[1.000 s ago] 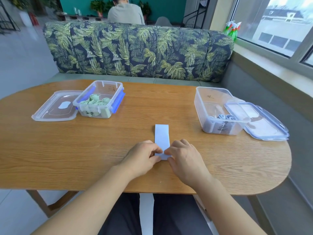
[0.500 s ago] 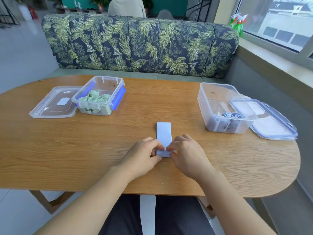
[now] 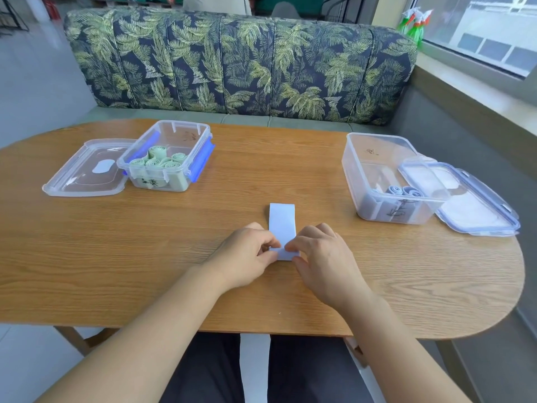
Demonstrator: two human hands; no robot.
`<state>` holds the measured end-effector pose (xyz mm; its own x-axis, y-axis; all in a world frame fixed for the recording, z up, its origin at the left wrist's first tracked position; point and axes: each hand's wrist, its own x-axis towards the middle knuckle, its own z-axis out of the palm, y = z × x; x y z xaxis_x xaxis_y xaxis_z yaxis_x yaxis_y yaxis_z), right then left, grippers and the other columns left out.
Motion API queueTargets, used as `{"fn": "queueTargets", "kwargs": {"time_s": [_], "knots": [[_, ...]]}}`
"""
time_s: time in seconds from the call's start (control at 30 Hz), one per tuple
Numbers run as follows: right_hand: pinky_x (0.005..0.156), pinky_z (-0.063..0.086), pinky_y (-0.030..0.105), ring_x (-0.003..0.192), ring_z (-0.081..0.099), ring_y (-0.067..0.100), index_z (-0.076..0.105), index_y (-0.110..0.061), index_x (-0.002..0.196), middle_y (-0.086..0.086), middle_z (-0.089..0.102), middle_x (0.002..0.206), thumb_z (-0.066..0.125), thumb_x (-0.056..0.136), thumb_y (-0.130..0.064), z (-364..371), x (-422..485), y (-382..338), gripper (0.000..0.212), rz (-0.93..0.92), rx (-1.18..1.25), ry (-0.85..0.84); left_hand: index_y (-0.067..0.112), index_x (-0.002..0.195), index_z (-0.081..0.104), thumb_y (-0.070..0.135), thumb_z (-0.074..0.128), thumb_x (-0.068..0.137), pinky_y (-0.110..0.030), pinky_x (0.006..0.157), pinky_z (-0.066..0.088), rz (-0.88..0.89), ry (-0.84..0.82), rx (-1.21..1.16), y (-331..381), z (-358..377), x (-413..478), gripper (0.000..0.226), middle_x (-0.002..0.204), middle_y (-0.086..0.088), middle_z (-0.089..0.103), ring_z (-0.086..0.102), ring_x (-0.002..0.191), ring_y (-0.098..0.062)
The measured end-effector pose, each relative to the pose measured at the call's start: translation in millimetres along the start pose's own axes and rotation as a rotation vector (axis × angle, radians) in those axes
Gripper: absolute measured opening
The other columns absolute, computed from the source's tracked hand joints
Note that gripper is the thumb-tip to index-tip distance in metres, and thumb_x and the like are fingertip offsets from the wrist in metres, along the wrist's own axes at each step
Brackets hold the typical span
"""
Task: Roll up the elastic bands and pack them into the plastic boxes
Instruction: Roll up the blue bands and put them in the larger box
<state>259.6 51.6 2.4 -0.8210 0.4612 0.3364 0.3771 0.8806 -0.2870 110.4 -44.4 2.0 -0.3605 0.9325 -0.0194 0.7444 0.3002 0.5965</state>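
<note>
A pale blue elastic band (image 3: 282, 221) lies flat on the wooden table (image 3: 145, 257), its near end turned into a small roll. My left hand (image 3: 247, 254) and my right hand (image 3: 322, 257) pinch that rolled end from either side. At the left stands a clear plastic box with blue clips (image 3: 200, 141) holding several green rolled bands (image 3: 158, 161). At the right a second clear box (image 3: 374, 141) holds two grey-blue rolls (image 3: 402, 191).
One lid (image 3: 81, 173) lies flat left of the green box. Another lid (image 3: 476, 202) leans against the right box. A leaf-patterned sofa (image 3: 238, 62) runs behind the table. Spray bottles (image 3: 414, 24) stand on the window sill at the right.
The flat part of the band has grown shorter as the roll at its near end built up. The camera has tilted down a little.
</note>
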Motion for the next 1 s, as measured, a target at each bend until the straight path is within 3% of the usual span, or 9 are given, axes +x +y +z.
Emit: {"fn": "queueTargets", "kwargs": {"time_s": [0.17,0.27,0.5,0.67,0.87,1.0], "knots": [[0.073,0.043,0.035,0.090,0.051,0.023,0.075,-0.020,0.097,-0.004,0.067,0.096,0.059,0.082,-0.006,0.1,11.2,4.7,0.026,0.031,0.017,-0.052,0.030,0.112,0.061,0.031,0.065,0.088,-0.017,0.066,0.038,-0.010,-0.010,-0.042,-0.5,0.0,-0.1,0.024,0.106,0.016,0.050,0.054,0.074,0.000],[0.076,0.043,0.035,0.091,0.048,0.022,0.074,-0.020,0.104,-0.003,0.067,0.100,0.057,0.086,-0.008,-0.7,15.8,6.3,0.028,0.035,0.015,-0.089,0.038,0.106,0.056,0.023,0.071,0.082,-0.014,0.063,0.040,-0.009,0.001,-0.098,-2.1,1.1,-0.8,0.032,0.106,0.018,0.049,0.057,0.069,0.001],[0.084,0.042,0.033,0.099,0.045,0.019,0.068,-0.025,0.117,-0.004,0.063,0.109,0.050,0.093,-0.014,-5.2,20.9,7.8,0.033,0.049,0.009,-0.198,0.033,0.102,0.063,0.018,0.068,0.086,-0.019,0.067,0.040,-0.018,0.024,-0.107,-4.4,3.9,3.8,0.022,0.100,0.015,0.052,0.055,0.070,-0.002],[0.078,0.047,0.038,0.093,0.050,0.022,0.071,-0.019,0.108,-0.003,0.063,0.102,0.061,0.083,-0.013,-0.9,14.1,10.6,0.028,0.076,0.051,-0.042,0.029,0.108,0.065,0.021,0.066,0.088,-0.020,0.070,0.039,-0.010,0.027,-0.090,-6.9,3.8,7.8,0.021,0.101,0.016,0.050,0.052,0.071,0.000],[0.074,0.046,0.038,0.087,0.050,0.023,0.073,-0.018,0.101,-0.002,0.064,0.094,0.061,0.081,-0.007,4.9,16.5,11.2,0.026,0.076,0.059,-0.034,0.027,0.112,0.065,0.025,0.064,0.090,-0.019,0.070,0.037,-0.024,0.030,-0.082,-10.4,5.4,11.9,0.023,0.101,0.014,0.049,0.050,0.069,-0.001],[0.078,0.045,0.037,0.091,0.048,0.022,0.073,-0.018,0.104,-0.002,0.065,0.099,0.057,0.084,-0.009,2.5,22.7,11.3,0.027,0.075,0.049,-0.078,0.038,0.114,0.056,0.029,0.065,0.087,-0.024,0.071,0.045,-0.012,0.032,-0.079,-9.5,5.6,8.5,0.030,0.107,0.020,0.046,0.053,0.068,-0.001]]}}
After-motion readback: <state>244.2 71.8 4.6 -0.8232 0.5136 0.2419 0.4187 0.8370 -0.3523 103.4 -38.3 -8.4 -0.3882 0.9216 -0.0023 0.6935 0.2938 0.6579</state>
